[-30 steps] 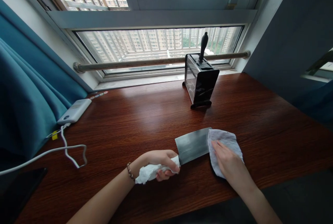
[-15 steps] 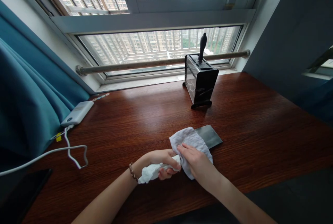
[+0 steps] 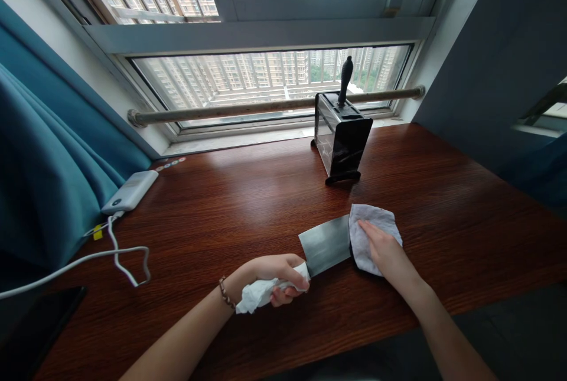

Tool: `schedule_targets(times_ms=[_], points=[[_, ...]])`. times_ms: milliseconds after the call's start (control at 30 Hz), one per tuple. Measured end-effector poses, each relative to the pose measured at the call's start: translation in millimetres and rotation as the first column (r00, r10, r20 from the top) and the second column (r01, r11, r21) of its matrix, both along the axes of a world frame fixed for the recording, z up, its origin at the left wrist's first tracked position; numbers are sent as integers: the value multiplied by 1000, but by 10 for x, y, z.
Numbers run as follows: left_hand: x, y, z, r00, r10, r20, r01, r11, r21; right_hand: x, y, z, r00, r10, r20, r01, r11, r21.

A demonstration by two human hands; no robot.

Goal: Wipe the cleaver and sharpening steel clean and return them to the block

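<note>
My left hand (image 3: pixel 283 279) is closed around the handle end of a cleaver, with crumpled white tissue (image 3: pixel 256 296) wrapped about the grip. The handle itself is hidden. The broad grey blade (image 3: pixel 326 245) points to the right, low over the wooden table. At its far end lies a pale grey-white cloth (image 3: pixel 370 215), which covers the tip. My right hand (image 3: pixel 388 258) presses on the cloth, fingers together, gripping it against the blade. The thumb is hidden from sight.
A black knife block (image 3: pixel 349 147) holding one dark-handled knife (image 3: pixel 345 80) stands at the back by the window. On the left are a white power bank (image 3: pixel 133 191), its white cable (image 3: pixel 117 248), a blue curtain (image 3: pixel 53 150) and a dark flat device (image 3: pixel 44 328).
My right hand has slid the cloth to the right along the blade, from near the handle to the far end. More of the blade now shows. My left hand has stayed put.
</note>
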State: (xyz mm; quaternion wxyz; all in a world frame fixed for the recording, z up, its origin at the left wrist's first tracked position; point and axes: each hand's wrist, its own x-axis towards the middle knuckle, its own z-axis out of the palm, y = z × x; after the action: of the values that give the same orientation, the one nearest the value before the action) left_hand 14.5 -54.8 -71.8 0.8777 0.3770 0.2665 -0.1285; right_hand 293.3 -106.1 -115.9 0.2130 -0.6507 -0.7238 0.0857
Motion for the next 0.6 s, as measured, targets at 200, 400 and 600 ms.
schedule_targets(times_ms=[200,400,600], points=[[5,-8,11,1000,-3,-3,3,1000,-1,-198,-93,91,990,-95,100,91,995,45],[4,-1,-12,1000,-25,-9,25,1000,5,-534,-121,284,994,47,95,-50,998,24],[16,8,-20,1000,-31,0,31,1000,4,-975,-140,418,972,231,52,-229,973,-33]])
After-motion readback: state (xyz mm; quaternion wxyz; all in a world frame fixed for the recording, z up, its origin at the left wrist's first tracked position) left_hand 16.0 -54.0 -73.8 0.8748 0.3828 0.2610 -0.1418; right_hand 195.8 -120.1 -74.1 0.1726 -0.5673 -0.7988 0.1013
